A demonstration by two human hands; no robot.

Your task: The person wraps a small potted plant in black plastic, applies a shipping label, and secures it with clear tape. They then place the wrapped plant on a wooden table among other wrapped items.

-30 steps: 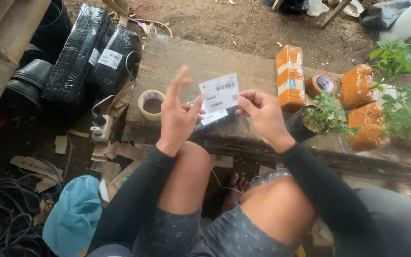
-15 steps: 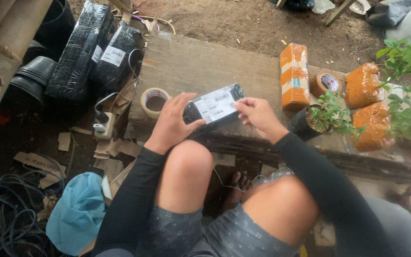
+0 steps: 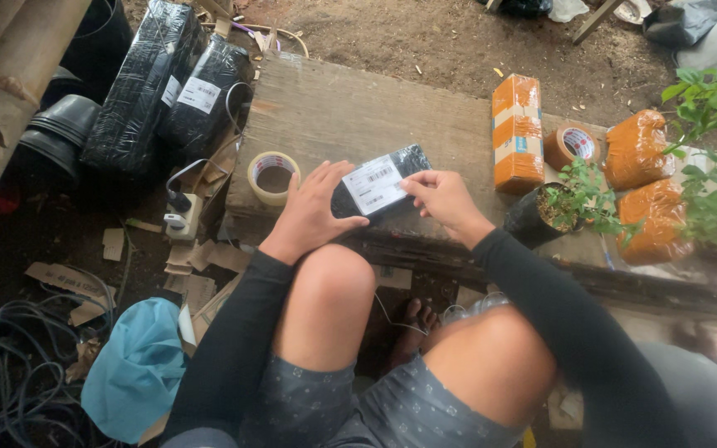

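A small black wrapped parcel (image 3: 412,159) lies on the wooden table (image 3: 358,108) near its front edge, with a white shipping label (image 3: 375,184) stuck on top. My left hand (image 3: 313,209) lies flat over the parcel's left end and presses on it. My right hand (image 3: 440,197) touches the label's right edge with its fingertips. Both arms wear black sleeves, and my bare knees are below the table edge.
A roll of clear tape (image 3: 273,177) sits left of the parcel. An orange taped box (image 3: 516,133), a brown tape roll (image 3: 573,146), orange wrapped bundles (image 3: 639,149) and a potted plant (image 3: 570,203) stand to the right. Big black parcels (image 3: 155,83), a power strip (image 3: 180,217) and cables (image 3: 10,365) lie left.
The label was held up in the air between both hands; it has come down and now lies flat on the black parcel, with my hands pressing on it.
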